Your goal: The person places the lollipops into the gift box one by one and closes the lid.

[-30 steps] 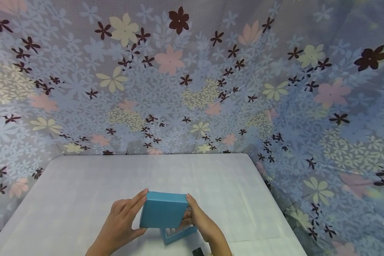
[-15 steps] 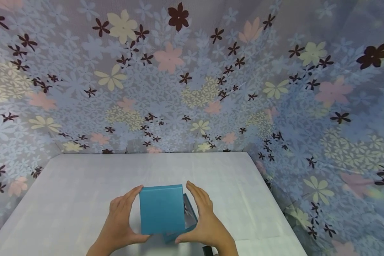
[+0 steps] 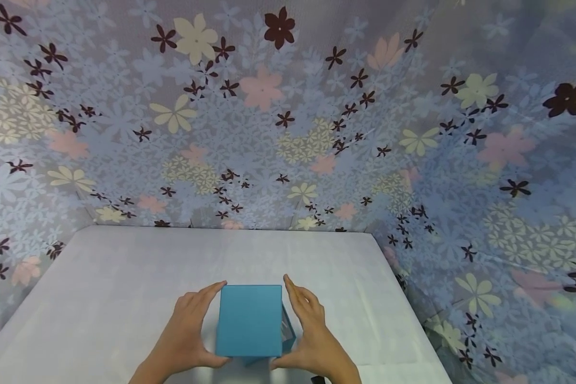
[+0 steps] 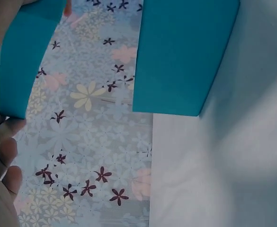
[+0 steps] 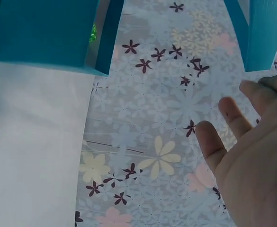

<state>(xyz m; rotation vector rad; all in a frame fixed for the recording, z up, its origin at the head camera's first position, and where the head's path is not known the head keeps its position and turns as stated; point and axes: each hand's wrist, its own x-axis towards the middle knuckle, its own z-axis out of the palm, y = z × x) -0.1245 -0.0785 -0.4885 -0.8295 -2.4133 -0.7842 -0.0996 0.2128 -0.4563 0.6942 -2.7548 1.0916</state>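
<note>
A teal square box lid is held flat above the open teal box base, covering most of it in the head view. My left hand grips the lid's left side, fingertips at the far corner and thumb at the near one. My right hand spreads around the lid's right side, index fingertip and thumb right by its corners. In the left wrist view the lid hangs apart from the base. The right wrist view shows straight fingers under the lid, and something green inside the base.
A white-covered table carries the box. Flower-patterned cloth hangs behind it and along the sides. A small black object shows beside my right wrist at the bottom edge.
The lid has turned from tilted to flat, its top now facing up, and has shifted right over the base. My right hand has left the lid's underside and spread along its right side.
</note>
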